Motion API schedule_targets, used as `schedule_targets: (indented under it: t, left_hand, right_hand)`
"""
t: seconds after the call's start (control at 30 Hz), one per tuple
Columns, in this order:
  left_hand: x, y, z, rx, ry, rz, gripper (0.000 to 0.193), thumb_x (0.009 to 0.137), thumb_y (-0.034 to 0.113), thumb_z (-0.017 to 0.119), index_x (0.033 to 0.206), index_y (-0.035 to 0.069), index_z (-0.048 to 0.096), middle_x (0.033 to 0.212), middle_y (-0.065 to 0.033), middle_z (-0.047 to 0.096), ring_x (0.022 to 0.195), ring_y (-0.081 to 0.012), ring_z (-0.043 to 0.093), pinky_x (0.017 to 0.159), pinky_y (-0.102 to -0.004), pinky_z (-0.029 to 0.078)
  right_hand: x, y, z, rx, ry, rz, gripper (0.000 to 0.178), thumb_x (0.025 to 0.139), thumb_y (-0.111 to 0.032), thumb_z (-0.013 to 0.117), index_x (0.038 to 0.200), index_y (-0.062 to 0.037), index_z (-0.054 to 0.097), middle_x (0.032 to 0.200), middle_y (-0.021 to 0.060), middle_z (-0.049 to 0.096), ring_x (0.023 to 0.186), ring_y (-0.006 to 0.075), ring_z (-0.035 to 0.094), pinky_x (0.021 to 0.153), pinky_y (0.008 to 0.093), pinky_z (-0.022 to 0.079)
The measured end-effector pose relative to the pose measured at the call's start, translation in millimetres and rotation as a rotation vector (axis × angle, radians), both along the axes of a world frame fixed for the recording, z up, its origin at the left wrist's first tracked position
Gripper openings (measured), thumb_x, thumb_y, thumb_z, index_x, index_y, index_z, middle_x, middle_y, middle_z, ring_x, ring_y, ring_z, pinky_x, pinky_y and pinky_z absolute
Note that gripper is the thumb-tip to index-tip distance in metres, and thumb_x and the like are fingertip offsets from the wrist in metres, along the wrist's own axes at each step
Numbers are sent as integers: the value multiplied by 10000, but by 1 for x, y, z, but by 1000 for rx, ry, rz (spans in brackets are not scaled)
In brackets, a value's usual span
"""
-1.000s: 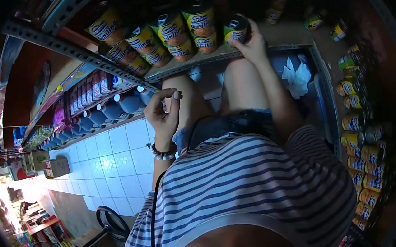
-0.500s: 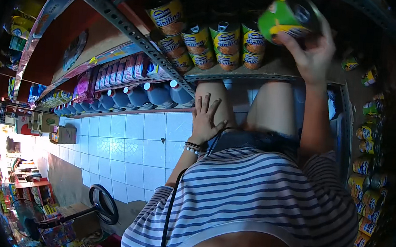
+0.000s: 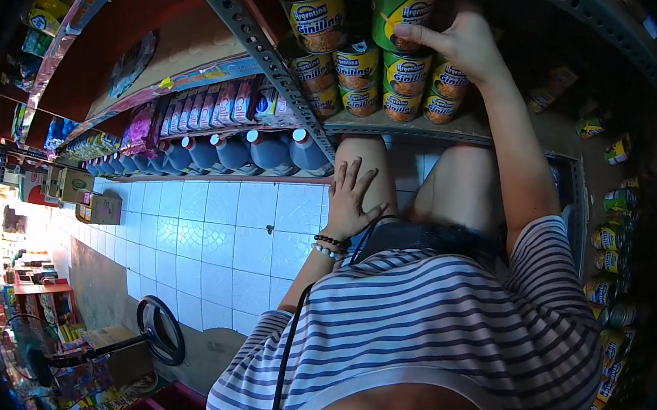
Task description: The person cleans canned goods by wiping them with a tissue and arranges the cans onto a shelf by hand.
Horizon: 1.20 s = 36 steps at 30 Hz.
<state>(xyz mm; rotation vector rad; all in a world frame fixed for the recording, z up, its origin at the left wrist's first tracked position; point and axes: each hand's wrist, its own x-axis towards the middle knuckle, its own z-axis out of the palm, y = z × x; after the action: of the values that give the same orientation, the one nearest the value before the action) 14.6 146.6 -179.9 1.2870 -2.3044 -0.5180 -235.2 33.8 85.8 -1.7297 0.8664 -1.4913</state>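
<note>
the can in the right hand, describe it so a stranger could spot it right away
Start at the grey metal shelf stacked with tins above the person's knees. At the top of that stack, the right hand closes its grip on the can. Its label is green and yellow, while the neighbouring cans have mostly yellow and blue labels.

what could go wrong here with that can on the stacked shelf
The right hand grips a green and yellow can at the top of a tight stack of cans; a nudge might topple neighbours off the shelf edge onto the thigh below. The left hand rests on the knee, so nothing steadies the stack.
</note>
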Motion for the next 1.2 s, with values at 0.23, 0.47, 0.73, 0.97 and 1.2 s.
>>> schedule_targets:
  t: [0.23, 0.47, 0.73, 0.97, 1.2]
  left_hand:
    - [1, -1, 1, 26, -18, 7, 762, 741, 472, 728, 1411, 223, 465, 1567, -141, 241, 1440, -428, 175, 1056, -638, 257]
    - [-2, -2, 5, 33, -18, -1, 746, 749, 435, 745, 1409, 215, 476, 1555, -167, 256, 1430, -458, 180, 1053, -619, 273]
    - [-2, 0, 3, 28, -18, 17, 753, 737, 449, 732, 1405, 220, 473, 1554, -151, 264, 1437, -425, 188, 1055, -634, 263]
    - [-1, 0, 1, -2, -12, 13, 754, 731, 446, 734, 1401, 213, 480, 1551, -157, 270, 1430, -434, 200, 1045, -624, 269]
    - [0, 1, 3, 11, -10, 14, 747, 738, 453, 733, 1398, 208, 485, 1553, -160, 267, 1439, -428, 179, 1051, -618, 263]
  right_hand:
    - [5, -12, -4, -14, 33, 19, 779, 720, -46, 831, 1373, -6, 409, 1285, 114, 566, 1181, 209, 537, 1018, 360, 431]
    - [-2, -21, -6, -202, 181, -32, 883, 696, -115, 856, 1423, -9, 366, 1366, 139, 499, 1264, 231, 462, 1081, 353, 356]
    - [-1, -8, 1, -121, 247, -83, 917, 677, -148, 872, 1432, -25, 366, 1380, 151, 485, 1278, 245, 456, 1090, 350, 346]
    - [4, -7, -1, -11, 46, 65, 938, 682, -144, 868, 1447, -30, 337, 1372, 150, 491, 1272, 252, 463, 1083, 354, 356]
    - [11, -5, -3, -108, 211, -167, 947, 680, -166, 866, 1450, -30, 332, 1365, 178, 498, 1259, 262, 481, 1066, 362, 376]
